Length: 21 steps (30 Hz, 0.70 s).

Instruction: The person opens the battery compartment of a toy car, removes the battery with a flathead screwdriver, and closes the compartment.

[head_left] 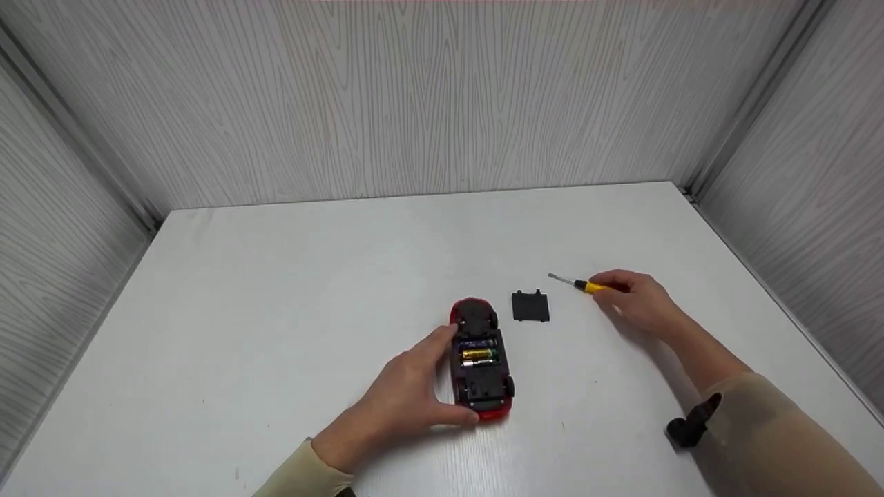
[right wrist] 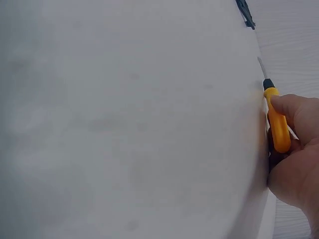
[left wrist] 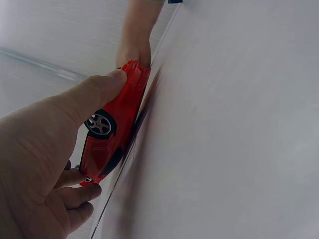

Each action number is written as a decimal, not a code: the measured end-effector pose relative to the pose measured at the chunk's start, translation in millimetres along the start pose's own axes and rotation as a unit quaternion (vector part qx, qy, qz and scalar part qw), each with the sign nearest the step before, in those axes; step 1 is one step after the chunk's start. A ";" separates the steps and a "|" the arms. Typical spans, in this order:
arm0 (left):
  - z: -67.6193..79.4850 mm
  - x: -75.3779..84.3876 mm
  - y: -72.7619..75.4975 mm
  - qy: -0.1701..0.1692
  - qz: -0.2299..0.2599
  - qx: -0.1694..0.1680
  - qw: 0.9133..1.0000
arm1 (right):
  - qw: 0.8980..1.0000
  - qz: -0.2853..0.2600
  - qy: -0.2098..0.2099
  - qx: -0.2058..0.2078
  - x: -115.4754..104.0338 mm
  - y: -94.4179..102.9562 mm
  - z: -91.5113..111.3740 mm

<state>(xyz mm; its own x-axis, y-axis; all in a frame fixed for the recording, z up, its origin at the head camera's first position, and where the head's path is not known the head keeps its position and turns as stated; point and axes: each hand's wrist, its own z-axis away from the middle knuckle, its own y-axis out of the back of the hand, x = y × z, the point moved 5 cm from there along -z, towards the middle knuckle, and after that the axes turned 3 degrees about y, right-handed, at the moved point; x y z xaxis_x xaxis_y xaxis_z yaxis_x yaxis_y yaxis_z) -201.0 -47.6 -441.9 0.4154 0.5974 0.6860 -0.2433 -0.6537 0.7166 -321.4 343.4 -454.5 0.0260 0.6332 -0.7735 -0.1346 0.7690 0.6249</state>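
Note:
A red toy car [head_left: 483, 383] lies wheels up on the white table, its battery compartment uncovered with several batteries [head_left: 478, 353] inside. My left hand [head_left: 407, 386] grips the car along its left side, thumb at the near end and fingers toward the far end. In the left wrist view the car's red body [left wrist: 124, 107] and one wheel show between thumb and fingers. My right hand [head_left: 639, 301] pinches the yellow handle of a small screwdriver [head_left: 592, 286], whose metal tip points left. Between car and screwdriver lies the black battery cover [head_left: 530, 306], untouched.
The white table [head_left: 297, 290] is bounded by grey wood-grain panels at the back [head_left: 414, 96] and on both sides. A small black piece [head_left: 685, 433] sits by the right sleeve.

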 end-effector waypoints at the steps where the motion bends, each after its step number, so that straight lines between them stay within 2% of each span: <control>1: -0.1 0.4 -0.1 -0.001 -0.001 0.000 1.000 | 1.000 -0.004 0.000 0.000 0.1 0.7 0.6; 10: -0.8 1.8 -2.6 -0.004 -0.002 0.000 1.000 | 0.998 -0.053 0.012 0.008 0.5 8.7 5.0; 14: -0.7 2.7 -3.5 -0.007 -0.004 0.004 1.000 | 0.996 -0.084 0.004 0.029 -3.4 16.0 7.8; 17: -0.7 3.9 -3.4 -0.001 -0.004 0.001 1.000 | 0.991 -0.121 0.014 0.052 -12.6 22.2 11.1; 21: -1.7 5.1 -2.7 0.004 -0.004 -0.001 1.000 | 0.981 -0.174 0.059 0.070 -35.6 26.1 17.3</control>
<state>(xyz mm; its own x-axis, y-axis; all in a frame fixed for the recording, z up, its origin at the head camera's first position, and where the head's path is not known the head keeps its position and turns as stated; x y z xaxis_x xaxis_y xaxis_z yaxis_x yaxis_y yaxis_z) -199.7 -42.0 -440.1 0.4106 0.6065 0.6809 -0.2424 -0.6473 0.7227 -308.7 342.5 -408.8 -0.0693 0.3224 -0.9441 -0.0012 0.9463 0.3232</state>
